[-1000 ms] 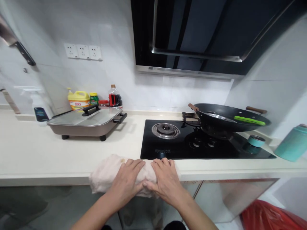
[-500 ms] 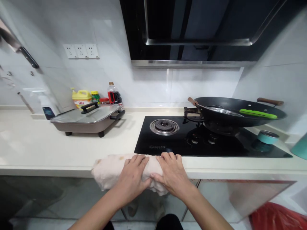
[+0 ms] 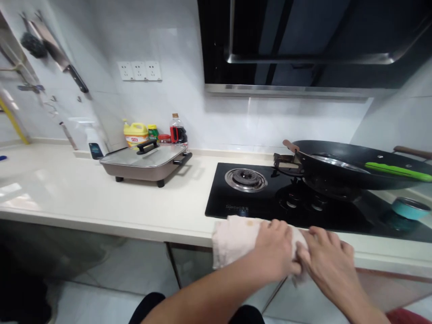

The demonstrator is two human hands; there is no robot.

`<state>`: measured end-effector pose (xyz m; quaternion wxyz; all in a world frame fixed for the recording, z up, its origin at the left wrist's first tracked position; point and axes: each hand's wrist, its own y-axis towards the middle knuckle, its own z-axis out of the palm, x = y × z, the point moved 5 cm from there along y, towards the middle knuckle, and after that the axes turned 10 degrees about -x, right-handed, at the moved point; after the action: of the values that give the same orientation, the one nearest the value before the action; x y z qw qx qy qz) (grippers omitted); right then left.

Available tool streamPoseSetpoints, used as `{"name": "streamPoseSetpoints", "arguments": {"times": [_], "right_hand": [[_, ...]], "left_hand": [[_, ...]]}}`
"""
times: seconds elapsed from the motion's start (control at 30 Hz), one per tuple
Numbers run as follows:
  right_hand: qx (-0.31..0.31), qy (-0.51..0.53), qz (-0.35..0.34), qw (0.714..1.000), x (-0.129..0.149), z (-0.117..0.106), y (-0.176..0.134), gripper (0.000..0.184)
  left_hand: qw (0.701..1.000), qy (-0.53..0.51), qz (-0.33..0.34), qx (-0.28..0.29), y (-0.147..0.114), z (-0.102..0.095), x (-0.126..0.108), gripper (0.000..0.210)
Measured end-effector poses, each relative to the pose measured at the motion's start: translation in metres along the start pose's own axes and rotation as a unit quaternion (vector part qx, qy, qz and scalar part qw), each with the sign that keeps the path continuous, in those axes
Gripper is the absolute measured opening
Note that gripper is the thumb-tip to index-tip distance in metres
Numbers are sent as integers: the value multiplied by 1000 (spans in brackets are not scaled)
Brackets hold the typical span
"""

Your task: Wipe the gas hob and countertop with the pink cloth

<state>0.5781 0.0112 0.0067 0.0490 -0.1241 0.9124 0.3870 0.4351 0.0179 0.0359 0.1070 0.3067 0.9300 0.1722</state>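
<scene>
A pale pinkish cloth [image 3: 232, 240] lies over the counter's front edge, just before the gas stove [image 3: 236, 204], with part of it hanging down. My left hand [image 3: 276, 247] is closed over the cloth's right half, thumb below. Gripping its right end is my right hand [image 3: 329, 254], fingers curled over the top and thumb near the left hand. Both palms hide that part of the cloth.
A lidded electric pan [image 3: 145, 164] stands on the counter [image 3: 84, 198] to the left, before bottles. A large wok [image 3: 344, 166] with a green-handled utensil [image 3: 398, 171] sits on the right burner. A turquoise container [image 3: 410, 208] is farther right. Above hangs the range hood [image 3: 303, 90].
Both hands and the cloth have moved right along the counter edge, to in front of the stove. The view has shifted left, showing more of the wall there.
</scene>
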Motion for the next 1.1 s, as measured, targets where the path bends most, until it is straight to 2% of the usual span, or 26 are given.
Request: {"name": "streamPoseSetpoints", "arguments": {"times": [0.17, 0.27, 0.33, 0.47, 0.63, 0.8, 0.97, 1.1], "right_hand": [[-3, -1, -13, 1000, -25, 16, -24, 44], [0, 16, -9, 1000, -21, 19, -19, 45], [19, 27, -19, 999, -8, 17, -8, 43], [45, 17, -31, 998, 40, 3, 23, 32], [31, 18, -63, 997, 122, -16, 50, 28], [15, 68, -58, 996, 191, -23, 66, 25], [46, 152, -68, 985, 245, -30, 81, 32], [65, 207, -94, 972, 270, -35, 92, 45]], "left_hand": [[998, 19, 18, 50, 30, 32, -19, 68], [998, 30, 27, 50, 30, 41, -15, 67], [998, 40, 17, 42, 25, 39, -5, 70], [999, 27, -9, 25, -1, 15, 30, 67], [999, 22, -34, -12, -57, -30, 87, 56], [995, 71, -64, -25, -105, -63, 134, 52], [987, 102, -117, -35, -145, -92, 174, 44], [977, 133, -152, -72, -172, -103, 199, 44]]}}
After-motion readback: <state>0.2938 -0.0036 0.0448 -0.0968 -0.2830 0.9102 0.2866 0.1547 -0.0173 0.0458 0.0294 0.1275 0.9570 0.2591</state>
